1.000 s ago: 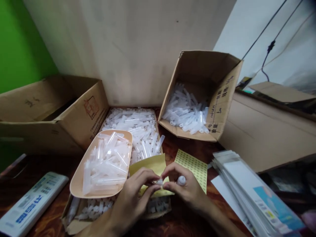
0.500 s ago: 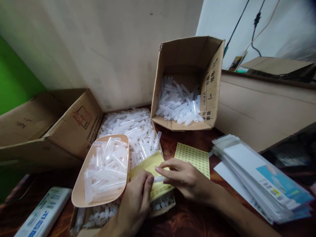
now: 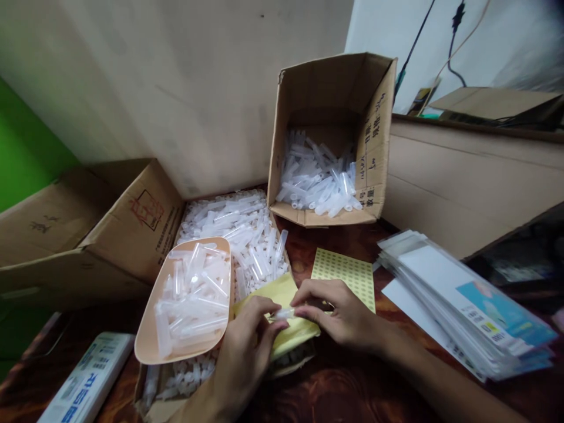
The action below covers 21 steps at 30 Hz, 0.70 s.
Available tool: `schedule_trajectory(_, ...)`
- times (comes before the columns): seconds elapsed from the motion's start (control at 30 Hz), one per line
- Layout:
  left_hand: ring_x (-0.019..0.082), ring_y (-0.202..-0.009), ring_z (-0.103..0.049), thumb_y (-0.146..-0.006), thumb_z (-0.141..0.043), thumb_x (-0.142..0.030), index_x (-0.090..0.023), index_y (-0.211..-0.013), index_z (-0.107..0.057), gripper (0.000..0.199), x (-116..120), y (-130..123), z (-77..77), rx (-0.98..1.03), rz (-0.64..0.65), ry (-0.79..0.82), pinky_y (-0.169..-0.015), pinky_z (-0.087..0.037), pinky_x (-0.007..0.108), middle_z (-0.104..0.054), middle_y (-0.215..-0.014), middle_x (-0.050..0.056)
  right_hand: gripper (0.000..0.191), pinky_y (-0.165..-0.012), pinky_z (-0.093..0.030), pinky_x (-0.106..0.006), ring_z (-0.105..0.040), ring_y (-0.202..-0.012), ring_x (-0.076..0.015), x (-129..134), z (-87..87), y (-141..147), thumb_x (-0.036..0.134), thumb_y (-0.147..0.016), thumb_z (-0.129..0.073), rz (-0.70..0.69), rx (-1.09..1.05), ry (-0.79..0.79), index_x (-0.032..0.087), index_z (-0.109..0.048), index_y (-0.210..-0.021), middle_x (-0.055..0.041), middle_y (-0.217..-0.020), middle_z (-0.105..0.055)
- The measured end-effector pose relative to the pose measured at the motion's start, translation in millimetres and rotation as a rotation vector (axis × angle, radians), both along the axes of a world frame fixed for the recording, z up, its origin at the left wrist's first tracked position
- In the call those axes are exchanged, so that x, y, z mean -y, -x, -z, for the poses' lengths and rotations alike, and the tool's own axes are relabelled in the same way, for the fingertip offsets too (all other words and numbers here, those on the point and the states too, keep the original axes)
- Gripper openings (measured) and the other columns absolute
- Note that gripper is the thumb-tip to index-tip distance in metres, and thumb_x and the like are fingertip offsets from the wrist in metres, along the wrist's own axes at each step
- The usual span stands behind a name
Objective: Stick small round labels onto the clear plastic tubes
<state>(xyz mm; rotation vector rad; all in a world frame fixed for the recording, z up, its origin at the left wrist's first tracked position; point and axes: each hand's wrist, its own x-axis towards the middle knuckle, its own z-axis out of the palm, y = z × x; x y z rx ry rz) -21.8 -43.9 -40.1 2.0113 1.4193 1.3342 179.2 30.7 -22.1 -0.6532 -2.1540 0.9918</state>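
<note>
- The left hand (image 3: 244, 346) comes up from the lower edge of the view, its forearm slanting in from the bottom left, wrist bent so that the back of the hand faces the camera.
- Its fingers curl inward and its thumb and fingertips pinch one end of a small clear tube (image 3: 284, 313), so it is grasping the tube.
- The right hand (image 3: 341, 314) reaches in from the lower right, forearm lying low across the dark wooden bench (image 3: 352, 388), knuckles up and fingers bent toward the left hand.
- Its thumb and forefinger close on the other end of the same tube; the two hands meet fingertip to fingertip.
- The tube lies roughly level between the hands, just above a folded yellow sheet (image 3: 286, 329) that rests on the near corner of a flat box of tubes (image 3: 229, 223).
- A sheet of small yellow stickers (image 3: 346, 273) lies on the bench just behind the right hand, partly covered by its knuckles.
- A peach scoop tray (image 3: 147, 341) full of clear tubes sits on the flat box, just left of the left hand.
- A tilted cardboard box (image 3: 379, 147) holding more tubes stands behind the sticker sheet, against the wall.
- A stack of printed packets (image 3: 462, 305) fans out at the right, well apart from the hands.
- A large closed carton (image 3: 88, 229) stands at the left, and a white and blue packet (image 3: 88, 382) lies in front of it.
</note>
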Motion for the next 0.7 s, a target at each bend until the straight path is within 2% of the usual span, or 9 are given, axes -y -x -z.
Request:
schedule_trajectory(0.1,0.012,-0.07,-0.065,-0.099,-0.059,-0.028,-0.022,-0.1,-0.063,0.007,1.2,2.0,1.0,0.023,0.044,-0.027,-0.067,-0.053,0.022,-0.068,-0.092,0.002,0.012,-0.065,-0.045,-0.024,-0.064,-0.069,-0.0147,0.8,-0.8,3.2,0.026,-0.097,-0.063,0.056,0.003,0.102,0.019,-0.07,-0.09,-0.0016,-0.078,-0.071)
schedule_trajectory(0.17,0.013,-0.065,-0.063,-0.101,-0.055,-0.042,-0.022,-0.107,-0.061,0.022,3.0,3.9,0.7,0.051,0.038,0.034,-0.064,-0.052,0.024,-0.067,-0.098,0.005,0.014,-0.064,-0.044,-0.024,-0.063,-0.068,-0.0147,0.7,-0.2,4.3,0.028,-0.097,-0.063,0.077,-0.021,0.109,0.019,-0.071,-0.089,-0.0016,-0.078,-0.071)
schedule_trajectory(0.23,0.014,-0.062,-0.06,-0.104,-0.04,-0.052,-0.02,-0.107,-0.06,0.039,4.8,5.1,-0.3,0.059,0.052,0.141,-0.06,-0.05,0.026,-0.067,-0.092,0.006,0.014,-0.063,-0.044,-0.025,-0.062,-0.069,-0.015,0.4,1.2,4.6,0.029,-0.097,-0.063,0.073,-0.06,0.078,0.018,-0.07,-0.09,-0.0025,-0.079,-0.07)
schedule_trajectory(0.3,0.015,-0.06,-0.058,-0.108,-0.027,-0.048,-0.019,-0.088,-0.06,0.049,5.6,5.1,-1.1,0.019,0.099,0.234,-0.057,-0.045,0.026,-0.063,-0.074,0.003,0.014,-0.065,-0.046,-0.025,-0.063,-0.072,-0.0158,0.7,2.6,4.3,0.028,-0.097,-0.063,0.035,-0.092,0.043,0.018,-0.069,-0.091,-0.0039,-0.082,-0.07)
schedule_trajectory(0.37,0.014,-0.056,-0.056,-0.109,-0.029,-0.039,-0.02,-0.072,-0.055,0.048,5.0,4.1,-0.8,-0.035,0.132,0.252,-0.055,-0.041,0.025,-0.058,-0.062,0.0,0.012,-0.068,-0.047,-0.026,-0.065,-0.076,-0.0165,1.5,3.8,4.1,0.026,-0.098,-0.062,-0.006,-0.102,0.027,0.018,-0.068,-0.092,-0.005,-0.085,-0.07)
schedule_trajectory(0.4,0.013,-0.055,-0.056,-0.108,-0.035,-0.035,-0.02,-0.072,-0.054,0.043,4.3,3.5,-0.1,-0.053,0.132,0.232,-0.055,-0.04,0.024,-0.057,-0.061,-0.001,0.011,-0.069,-0.048,-0.026,-0.065,-0.076,-0.0165,1.9,4.3,4.1,0.025,-0.098,-0.061,-0.011,-0.098,0.025,0.018,-0.068,-0.092,-0.005,-0.085,-0.07)
schedule_trajectory(0.53,0.015,-0.071,-0.063,-0.101,-0.052,-0.025,-0.02,-0.099,-0.06,0.01,1.2,2.5,3.0,-0.047,0.118,0.115,-0.066,-0.047,0.023,-0.066,-0.084,0.002,0.013,-0.065,-0.045,-0.025,-0.063,-0.07,-0.015,2.1,5.8,5.0,0.024,-0.098,-0.061,0.045,-0.075,0.022,0.018,-0.068,-0.088,-0.0027,-0.077,-0.068)
schedule_trajectory(0.6,0.016,-0.074,-0.063,-0.101,-0.052,-0.028,-0.02,-0.103,-0.06,0.011,1.3,2.7,2.7,-0.033,0.112,0.112,-0.068,-0.047,0.024,-0.067,-0.088,0.003,0.013,-0.065,-0.045,-0.025,-0.062,-0.07,-0.0151,1.4,6.8,5.5,0.024,-0.098,-0.062,0.054,-0.09,0.017,0.018,-0.068,-0.088,-0.0031,-0.078,-0.068)
schedule_trajectory(0.7,0.017,-0.067,-0.06,-0.107,-0.037,-0.035,-0.02,-0.086,-0.06,0.035,2.8,3.2,-0.1,-0.038,0.097,0.196,-0.062,-0.044,0.026,-0.064,-0.076,0.002,0.011,-0.067,-0.047,-0.026,-0.064,-0.075,-0.016,0.5,8.0,5.9,0.024,-0.098,-0.062,0.024,-0.146,-0.009,0.018,-0.068,-0.091,-0.0053,-0.084,-0.07)
